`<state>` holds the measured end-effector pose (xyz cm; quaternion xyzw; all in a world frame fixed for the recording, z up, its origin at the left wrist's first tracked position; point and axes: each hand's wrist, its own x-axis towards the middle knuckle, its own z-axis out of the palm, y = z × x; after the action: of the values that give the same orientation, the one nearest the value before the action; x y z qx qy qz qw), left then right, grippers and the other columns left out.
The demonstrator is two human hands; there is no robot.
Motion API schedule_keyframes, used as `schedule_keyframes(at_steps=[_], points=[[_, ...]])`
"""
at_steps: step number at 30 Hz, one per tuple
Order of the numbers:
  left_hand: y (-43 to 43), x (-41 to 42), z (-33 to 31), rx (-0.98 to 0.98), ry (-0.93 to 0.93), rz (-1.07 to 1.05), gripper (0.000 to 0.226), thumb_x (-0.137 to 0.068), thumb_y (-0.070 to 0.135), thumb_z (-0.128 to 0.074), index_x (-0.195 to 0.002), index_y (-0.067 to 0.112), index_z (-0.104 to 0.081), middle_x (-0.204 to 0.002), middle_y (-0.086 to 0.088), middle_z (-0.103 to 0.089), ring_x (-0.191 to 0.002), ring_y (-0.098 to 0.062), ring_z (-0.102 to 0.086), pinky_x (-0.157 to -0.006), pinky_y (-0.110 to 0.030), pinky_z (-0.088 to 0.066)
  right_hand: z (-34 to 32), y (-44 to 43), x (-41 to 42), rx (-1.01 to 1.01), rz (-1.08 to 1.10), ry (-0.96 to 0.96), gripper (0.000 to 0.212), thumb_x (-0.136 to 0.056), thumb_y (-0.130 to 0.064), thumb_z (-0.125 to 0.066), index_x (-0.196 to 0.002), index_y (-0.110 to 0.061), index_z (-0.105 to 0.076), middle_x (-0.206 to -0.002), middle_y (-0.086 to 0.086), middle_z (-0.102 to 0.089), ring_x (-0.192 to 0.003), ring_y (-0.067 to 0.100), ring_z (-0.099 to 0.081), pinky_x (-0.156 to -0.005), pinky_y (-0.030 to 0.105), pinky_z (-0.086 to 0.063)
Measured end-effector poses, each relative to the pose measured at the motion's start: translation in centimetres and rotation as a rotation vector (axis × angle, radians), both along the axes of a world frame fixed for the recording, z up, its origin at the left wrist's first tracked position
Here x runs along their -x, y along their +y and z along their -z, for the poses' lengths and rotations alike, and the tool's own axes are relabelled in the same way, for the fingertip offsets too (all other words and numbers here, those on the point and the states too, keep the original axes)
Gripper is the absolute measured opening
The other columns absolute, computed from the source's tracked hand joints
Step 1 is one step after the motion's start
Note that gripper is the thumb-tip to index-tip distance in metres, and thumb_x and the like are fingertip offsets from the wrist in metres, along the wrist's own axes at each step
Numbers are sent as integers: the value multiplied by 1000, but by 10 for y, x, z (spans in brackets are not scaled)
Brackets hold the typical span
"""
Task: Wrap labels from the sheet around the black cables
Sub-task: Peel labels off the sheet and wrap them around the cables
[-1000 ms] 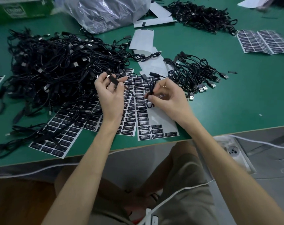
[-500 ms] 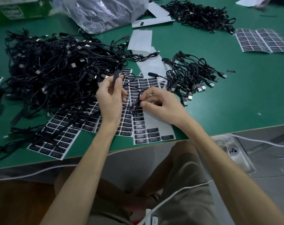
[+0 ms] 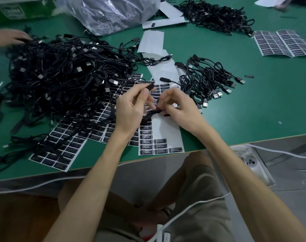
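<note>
Labelling one cable (image 3: 150, 113) mid-job, both hands working just over the sheet (image 3: 166, 131).
Left hand (image 3: 131, 109) pinches its plug end, right hand (image 3: 181, 109) pinches the wrap point; small pile (image 3: 206, 79) looks done, while the big pile (image 3: 61, 75) is apparently still to do.

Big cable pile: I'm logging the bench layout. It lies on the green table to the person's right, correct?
No. The head view shows the big cable pile on the green table to the person's left, beyond the left hand; only a smaller bundle lies to the right.
</note>
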<state>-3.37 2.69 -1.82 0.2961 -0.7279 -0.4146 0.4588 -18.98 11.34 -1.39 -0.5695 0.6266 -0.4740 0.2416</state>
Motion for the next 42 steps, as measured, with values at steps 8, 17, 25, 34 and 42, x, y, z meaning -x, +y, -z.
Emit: schedule_keyframes(at_steps=[8,17,25,34,42], points=[[5,2,1,167,-237,103,18,-105,18,-54,-106,14,-72,-73,5,-72,-70,-11,-66,-64,-20,-45,3,0,0,16,48,-99,35,-88,12,-46,-111,-14,-54,-96,-2,-67,-94,18,-69,-84,43,-61],[13,5,-3,336,-405,-333,22,-107,17,-49,-105,11,-70,-82,3,-68,-70,-24,-55,-79,-41,-44,3,-2,-5,34,69,48,16,-92,-1,-64,-105,-11,-65,-96,-1,-69,-88,8,-65,-79,22,-54],[12,4,-5,238,-439,-342,26,-109,17,-44,-109,8,-68,-88,-3,-69,-76,-29,-62,-85,-51,-50,11,-8,-7,-58,74,512,44,-89,-45,-76,-122,-18,-69,-124,-4,-62,-120,19,-42,-105,31,-34],[11,4,-5,203,-448,-328,26,-110,17,-42,-105,8,-66,-85,-1,-66,-76,-29,-61,-87,-53,-49,13,-10,-8,-6,107,524,50,-89,-48,-75,-129,-19,-68,-106,-11,-59,-103,10,-36,-96,34,-38],[12,3,-6,193,-438,-313,26,-110,17,-43,-110,8,-67,-87,1,-67,-79,-25,-62,-88,-52,-49,15,-9,-9,23,117,522,35,-91,-42,-75,-116,-19,-72,-106,-8,-65,-103,12,-39,-90,27,-37]])
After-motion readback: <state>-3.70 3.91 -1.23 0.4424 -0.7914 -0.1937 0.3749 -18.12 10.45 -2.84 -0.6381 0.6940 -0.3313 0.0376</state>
